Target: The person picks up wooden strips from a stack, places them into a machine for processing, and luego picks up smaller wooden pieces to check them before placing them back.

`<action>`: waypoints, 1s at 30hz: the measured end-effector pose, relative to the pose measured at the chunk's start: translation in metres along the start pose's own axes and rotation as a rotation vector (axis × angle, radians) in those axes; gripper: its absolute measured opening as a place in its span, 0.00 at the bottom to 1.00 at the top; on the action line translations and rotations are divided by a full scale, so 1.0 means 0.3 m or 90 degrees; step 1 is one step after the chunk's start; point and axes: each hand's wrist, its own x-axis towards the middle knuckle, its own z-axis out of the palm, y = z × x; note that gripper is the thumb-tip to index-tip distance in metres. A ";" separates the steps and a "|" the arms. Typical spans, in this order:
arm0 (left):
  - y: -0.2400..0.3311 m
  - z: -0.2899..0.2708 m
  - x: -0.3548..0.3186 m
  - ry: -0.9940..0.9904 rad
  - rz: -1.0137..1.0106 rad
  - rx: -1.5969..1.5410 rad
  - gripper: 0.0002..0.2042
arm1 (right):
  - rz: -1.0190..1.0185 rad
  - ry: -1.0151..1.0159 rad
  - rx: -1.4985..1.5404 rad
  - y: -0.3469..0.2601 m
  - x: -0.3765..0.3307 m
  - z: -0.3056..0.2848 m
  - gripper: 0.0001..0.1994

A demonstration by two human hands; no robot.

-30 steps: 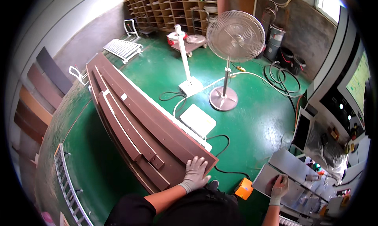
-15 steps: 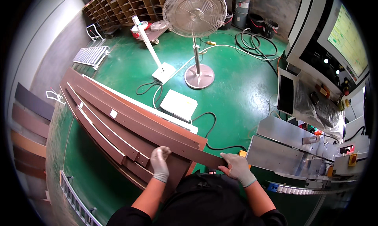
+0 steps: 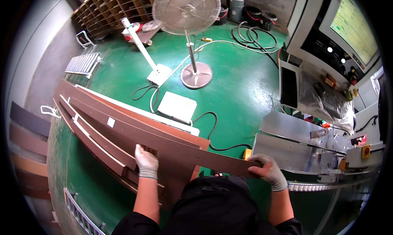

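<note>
A long, narrow brown board point(image 3: 223, 162) lies slantwise over the stack of brown panels point(image 3: 174, 173), its right end sticking out past them. My right hand point(image 3: 269, 171), in a pale work glove, grips that end with the thumb laid along the face. The gloved left hand point(image 3: 146, 159) is closed at the board's near edge, farther along its length; its fingertips are partly hidden. Beneath, several more brown strips point(image 3: 102, 145) with light edges lie on the panels. A small white label point(image 3: 111, 122) sticks to one brown surface.
Past the stack stand a pedestal fan point(image 3: 196, 75), a white box point(image 3: 177, 106) and a white post on a base point(image 3: 159, 74), with cables on the green floor. A machine with metal plates point(image 3: 282, 151) and a screen point(image 3: 355, 28) is at right. Wooden pigeonholes point(image 3: 110, 13) stand behind.
The narrow board has shifted right along the stack, with my right hand at its end. My left hand has moved left and closed at the board's edge. The view has shifted slightly.
</note>
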 end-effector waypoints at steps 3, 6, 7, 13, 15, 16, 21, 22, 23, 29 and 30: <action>0.067 -0.037 0.080 -0.030 -0.001 0.017 0.20 | -0.029 0.130 0.039 0.105 -0.100 -0.167 0.18; 0.102 -0.057 0.169 -0.027 0.014 0.041 0.17 | 0.024 0.319 0.104 0.232 -0.230 -0.324 0.19; 0.119 -0.094 0.213 0.016 -0.003 0.043 0.17 | 0.008 0.379 0.202 0.281 -0.262 -0.370 0.19; 0.158 -0.109 0.378 0.019 -0.098 -0.005 0.22 | 0.018 0.806 0.366 0.537 -0.434 -0.593 0.20; 0.167 -0.125 0.440 0.037 -0.118 0.025 0.23 | -0.082 0.843 0.305 0.677 -0.454 -0.675 0.22; 0.173 -0.161 0.480 0.041 -0.125 0.043 0.24 | -0.079 0.857 0.250 0.711 -0.450 -0.702 0.22; 0.097 -0.149 0.470 0.028 -0.058 0.122 0.22 | 0.124 0.953 -0.546 0.612 -0.333 -0.592 0.26; 0.101 -0.156 0.471 0.028 -0.076 0.106 0.22 | 0.193 0.945 -0.605 0.585 -0.309 -0.571 0.27; 0.076 -0.139 0.465 0.019 -0.084 0.107 0.22 | 0.190 0.936 -0.663 0.608 -0.292 -0.567 0.26; -0.033 0.044 0.358 -0.039 -0.173 0.185 0.22 | 0.148 0.828 -0.665 0.517 -0.158 -0.498 0.30; -0.060 0.092 0.324 -0.036 -0.174 0.188 0.21 | 0.160 0.816 -0.663 0.510 -0.140 -0.502 0.33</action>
